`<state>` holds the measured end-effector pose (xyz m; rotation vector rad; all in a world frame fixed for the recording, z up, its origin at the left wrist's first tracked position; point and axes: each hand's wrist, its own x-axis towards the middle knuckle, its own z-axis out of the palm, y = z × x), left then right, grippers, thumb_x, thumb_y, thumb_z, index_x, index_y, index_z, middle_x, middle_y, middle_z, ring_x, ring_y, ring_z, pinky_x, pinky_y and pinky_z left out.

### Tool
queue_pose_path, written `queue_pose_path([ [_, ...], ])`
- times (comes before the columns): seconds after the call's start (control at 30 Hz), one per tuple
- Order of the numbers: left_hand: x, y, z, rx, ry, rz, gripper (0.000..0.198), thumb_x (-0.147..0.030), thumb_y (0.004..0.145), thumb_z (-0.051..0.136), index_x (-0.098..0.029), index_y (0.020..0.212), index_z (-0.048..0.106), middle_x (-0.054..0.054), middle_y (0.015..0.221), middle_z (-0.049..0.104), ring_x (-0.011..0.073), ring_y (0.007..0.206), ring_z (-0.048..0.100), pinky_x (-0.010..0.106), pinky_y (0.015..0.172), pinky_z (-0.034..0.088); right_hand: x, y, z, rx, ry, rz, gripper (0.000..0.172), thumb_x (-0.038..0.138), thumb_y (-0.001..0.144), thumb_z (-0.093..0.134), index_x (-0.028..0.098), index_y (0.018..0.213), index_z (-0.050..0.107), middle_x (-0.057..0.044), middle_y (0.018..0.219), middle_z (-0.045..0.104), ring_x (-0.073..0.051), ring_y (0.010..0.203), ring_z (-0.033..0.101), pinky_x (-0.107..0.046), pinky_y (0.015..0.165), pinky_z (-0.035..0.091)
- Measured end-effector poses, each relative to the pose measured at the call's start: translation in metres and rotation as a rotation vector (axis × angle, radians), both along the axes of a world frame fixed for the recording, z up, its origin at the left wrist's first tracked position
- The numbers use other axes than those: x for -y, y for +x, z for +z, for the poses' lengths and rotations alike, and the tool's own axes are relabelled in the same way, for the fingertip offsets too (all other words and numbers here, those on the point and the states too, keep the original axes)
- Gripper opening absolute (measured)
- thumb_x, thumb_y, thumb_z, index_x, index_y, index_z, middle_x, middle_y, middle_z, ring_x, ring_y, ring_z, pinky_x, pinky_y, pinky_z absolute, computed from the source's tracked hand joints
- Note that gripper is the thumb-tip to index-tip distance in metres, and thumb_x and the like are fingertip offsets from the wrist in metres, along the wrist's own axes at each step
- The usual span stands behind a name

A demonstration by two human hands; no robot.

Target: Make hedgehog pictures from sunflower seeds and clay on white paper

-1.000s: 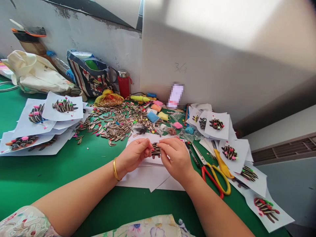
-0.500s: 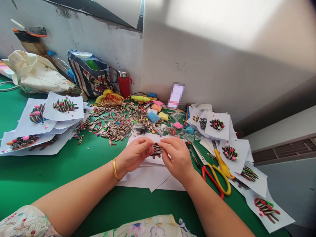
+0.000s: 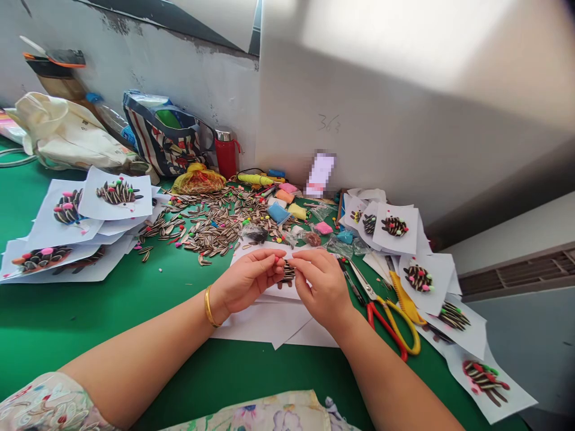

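My left hand point(image 3: 249, 276), with a gold bangle at its wrist, pinches a small pink-red bit of modelling clay point(image 3: 277, 260) between thumb and forefinger. Close beside it, my right hand point(image 3: 322, 281) has its thumb and fingertips pressed together; whatever is in them is too small to make out. Both hands hover over a white sheet of paper point(image 3: 269, 329). Between them shows a hedgehog shape made of striped sunflower seeds point(image 3: 288, 274), partly covered by the fingers.
Loose sunflower seeds point(image 3: 215, 230) spread behind the hands, near coloured clay packs point(image 3: 278, 212). Scissors point(image 3: 386, 311) and a yellow cutter point(image 3: 402, 299) lie at right. Finished seed pictures point(image 3: 117, 191) pile up left, more pictures point(image 3: 395, 227) right. A red flask point(image 3: 227, 155) stands by the wall.
My left fingers have shifted and opened slightly, so the pink-red bit shows more clearly at their tips. The right hand has hardly moved.
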<state>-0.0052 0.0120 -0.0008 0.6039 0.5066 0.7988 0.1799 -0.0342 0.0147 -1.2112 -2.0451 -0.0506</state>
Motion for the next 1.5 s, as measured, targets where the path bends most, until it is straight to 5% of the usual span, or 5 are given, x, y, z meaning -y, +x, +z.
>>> queue_pose_path([
  [0.27, 0.0005, 0.0001, 0.0006, 0.019, 0.018, -0.010, 0.021, -0.032, 0.086, 0.069, -0.013, 0.078, 0.066, 0.000, 0.067, 0.056, 0.0090, 0.066, 0.056, 0.022, 0.068, 0.051, -0.0001, -0.0006, 0.0000, -0.005, 0.005, -0.001, 0.026, 0.011, 0.088, 0.054, 0.023, 0.108, 0.067, -0.006, 0.110, 0.068, -0.023, 0.102, 0.059, -0.043, 0.089, 0.047],
  [0.47, 0.0006, 0.0003, 0.0015, -0.007, -0.027, -0.016, 0.020, -0.020, 0.079, 0.076, -0.015, 0.097, 0.069, 0.004, 0.084, 0.065, 0.0111, 0.078, 0.061, 0.025, 0.079, 0.051, 0.0001, -0.0004, 0.0014, -0.004, 0.001, -0.009, 0.028, 0.011, 0.088, 0.053, 0.023, 0.109, 0.067, -0.007, 0.110, 0.068, -0.024, 0.102, 0.059, -0.043, 0.089, 0.047],
  [0.7, 0.0012, 0.0007, 0.0019, 0.017, -0.001, -0.003, 0.034, -0.045, 0.085, 0.068, -0.014, 0.072, 0.062, 0.000, 0.065, 0.054, 0.0089, 0.062, 0.053, 0.022, 0.065, 0.050, 0.0003, 0.0002, 0.0014, -0.002, 0.017, -0.026, 0.028, 0.011, 0.088, 0.053, 0.023, 0.109, 0.067, -0.007, 0.111, 0.068, -0.024, 0.104, 0.059, -0.044, 0.090, 0.046],
  [0.83, 0.0004, -0.0003, 0.0003, -0.026, -0.036, -0.009, 0.022, -0.034, 0.081, 0.074, -0.013, 0.080, 0.066, 0.001, 0.072, 0.059, 0.0089, 0.068, 0.057, 0.022, 0.071, 0.050, 0.0003, 0.0004, 0.0011, 0.007, 0.014, -0.023, 0.027, 0.011, 0.088, 0.054, 0.022, 0.109, 0.067, -0.007, 0.111, 0.068, -0.024, 0.104, 0.058, -0.044, 0.091, 0.046],
  [1.5, 0.0036, 0.0011, 0.0047, -0.257, 0.283, 0.013, 0.022, -0.038, 0.079, 0.074, -0.017, 0.081, 0.067, 0.001, 0.073, 0.061, 0.0135, 0.071, 0.056, 0.027, 0.072, 0.045, 0.0001, 0.0061, 0.0032, -0.048, 0.045, 0.008, 0.025, 0.017, 0.092, 0.056, 0.026, 0.112, 0.067, -0.006, 0.094, 0.067, -0.021, 0.089, 0.059, -0.040, 0.082, 0.047],
])
